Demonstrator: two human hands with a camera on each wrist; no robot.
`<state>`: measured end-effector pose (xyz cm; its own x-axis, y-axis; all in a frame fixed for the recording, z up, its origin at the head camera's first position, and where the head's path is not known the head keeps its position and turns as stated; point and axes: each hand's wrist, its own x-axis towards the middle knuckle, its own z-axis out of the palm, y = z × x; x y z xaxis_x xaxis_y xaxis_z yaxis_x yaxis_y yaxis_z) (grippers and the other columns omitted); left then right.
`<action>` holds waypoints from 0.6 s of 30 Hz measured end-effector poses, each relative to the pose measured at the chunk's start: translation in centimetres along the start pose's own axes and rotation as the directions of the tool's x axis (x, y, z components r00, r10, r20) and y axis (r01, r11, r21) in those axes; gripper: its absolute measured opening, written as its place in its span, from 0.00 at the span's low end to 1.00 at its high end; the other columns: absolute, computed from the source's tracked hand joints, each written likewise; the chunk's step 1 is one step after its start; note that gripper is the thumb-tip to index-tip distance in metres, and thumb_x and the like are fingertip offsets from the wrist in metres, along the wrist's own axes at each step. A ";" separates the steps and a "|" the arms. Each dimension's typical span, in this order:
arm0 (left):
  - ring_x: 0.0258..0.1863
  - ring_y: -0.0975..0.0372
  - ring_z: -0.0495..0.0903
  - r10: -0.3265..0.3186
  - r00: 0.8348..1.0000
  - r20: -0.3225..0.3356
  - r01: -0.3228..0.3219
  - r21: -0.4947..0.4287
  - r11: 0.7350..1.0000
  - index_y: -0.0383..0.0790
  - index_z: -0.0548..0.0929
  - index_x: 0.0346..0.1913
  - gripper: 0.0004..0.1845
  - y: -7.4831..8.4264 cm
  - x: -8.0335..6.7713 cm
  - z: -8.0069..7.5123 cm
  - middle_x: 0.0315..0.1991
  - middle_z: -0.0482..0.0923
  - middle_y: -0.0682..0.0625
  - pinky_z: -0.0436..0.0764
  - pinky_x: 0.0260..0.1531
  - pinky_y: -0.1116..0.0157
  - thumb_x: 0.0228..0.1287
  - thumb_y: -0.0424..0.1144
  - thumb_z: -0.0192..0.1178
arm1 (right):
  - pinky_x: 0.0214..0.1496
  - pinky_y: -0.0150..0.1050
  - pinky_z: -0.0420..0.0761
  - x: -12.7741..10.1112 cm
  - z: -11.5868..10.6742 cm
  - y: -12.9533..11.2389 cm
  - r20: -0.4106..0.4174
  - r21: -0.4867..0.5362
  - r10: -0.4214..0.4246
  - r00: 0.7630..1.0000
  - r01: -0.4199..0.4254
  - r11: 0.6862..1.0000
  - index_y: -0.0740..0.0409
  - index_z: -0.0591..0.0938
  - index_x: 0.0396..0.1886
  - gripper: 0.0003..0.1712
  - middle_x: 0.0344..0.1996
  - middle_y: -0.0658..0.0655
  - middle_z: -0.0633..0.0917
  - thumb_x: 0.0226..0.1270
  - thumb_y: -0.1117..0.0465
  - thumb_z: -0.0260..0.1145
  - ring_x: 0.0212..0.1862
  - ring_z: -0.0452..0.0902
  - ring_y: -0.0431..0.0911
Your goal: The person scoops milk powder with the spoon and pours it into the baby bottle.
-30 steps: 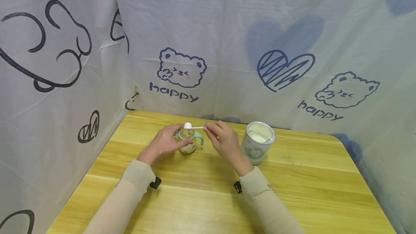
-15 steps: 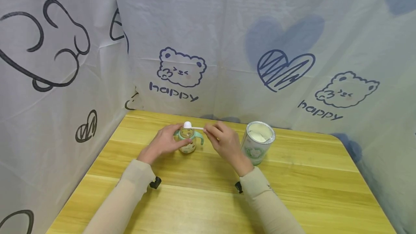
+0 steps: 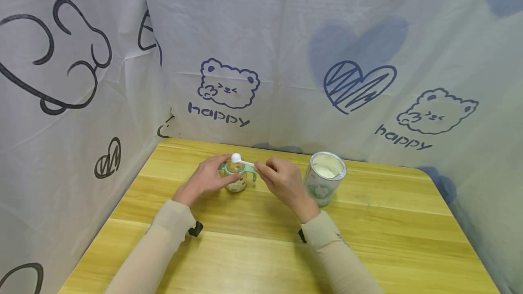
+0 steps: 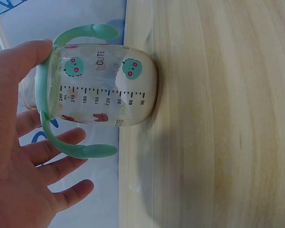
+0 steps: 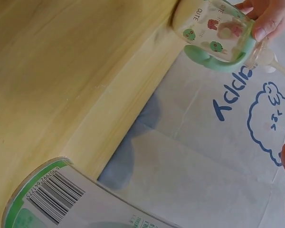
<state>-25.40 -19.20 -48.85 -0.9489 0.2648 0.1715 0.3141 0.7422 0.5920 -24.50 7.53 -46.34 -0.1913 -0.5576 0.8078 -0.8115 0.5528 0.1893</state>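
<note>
A clear baby bottle (image 3: 236,179) with mint-green handles stands open-topped on the wooden table (image 3: 253,257). My left hand (image 3: 222,171) grips it around the neck; in the left wrist view the thumb and fingers wrap the bottle (image 4: 102,85) near its handles. My right hand (image 3: 261,167) pinches the handle of a white scoop (image 3: 236,158), whose bowl sits over the bottle's mouth. The right wrist view shows the bottle (image 5: 213,28) and the scoop (image 5: 271,61) beside it. What lies in the scoop I cannot make out.
An open tin of white powder (image 3: 324,177) stands just right of my right hand, its barcode side (image 5: 52,194) close to the right wrist camera. A printed white cloth (image 3: 261,58) walls the table's back and left.
My right hand has shifted slightly left and down, so the scoop's handle now slopes instead of lying level. The left hand and the bottle have stayed put.
</note>
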 end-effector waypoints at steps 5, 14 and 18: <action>0.72 0.42 0.74 -0.003 1.000 0.000 0.003 -0.009 1.000 0.41 0.71 0.78 0.47 0.1 -0.1 -0.1 0.74 0.74 0.38 0.73 0.73 0.42 0.65 0.66 0.68 | 0.24 0.36 0.79 -0.1 0.0 0.0 0.000 0.007 0.016 1.000 -0.016 1.000 0.53 0.90 0.47 0.07 0.30 0.55 0.84 0.75 0.58 0.70 0.23 0.76 0.44; 0.73 0.41 0.73 0.001 1.000 -0.009 -0.001 -0.003 1.000 0.42 0.71 0.77 0.45 0.0 -0.1 0.0 0.74 0.74 0.38 0.71 0.74 0.40 0.65 0.65 0.68 | 0.23 0.33 0.75 0.2 0.2 -0.4 -0.018 0.178 0.255 0.967 -0.248 0.952 0.59 0.91 0.44 0.07 0.30 0.55 0.85 0.69 0.65 0.74 0.23 0.74 0.40; 0.72 0.42 0.74 -0.003 1.000 -0.009 0.003 -0.009 1.000 0.43 0.72 0.77 0.45 0.1 -0.1 0.0 0.73 0.75 0.38 0.72 0.73 0.40 0.65 0.65 0.69 | 0.24 0.30 0.73 0.4 0.2 -0.7 -0.018 0.278 0.400 0.917 -0.379 0.882 0.62 0.92 0.42 0.05 0.30 0.56 0.84 0.72 0.65 0.72 0.25 0.73 0.41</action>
<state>-25.29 -19.13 -48.83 -0.9501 0.2568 0.1771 0.3110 0.7371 0.5999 -24.15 6.81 -46.25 -0.4899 -0.2793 0.8259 -0.7972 0.5269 -0.2947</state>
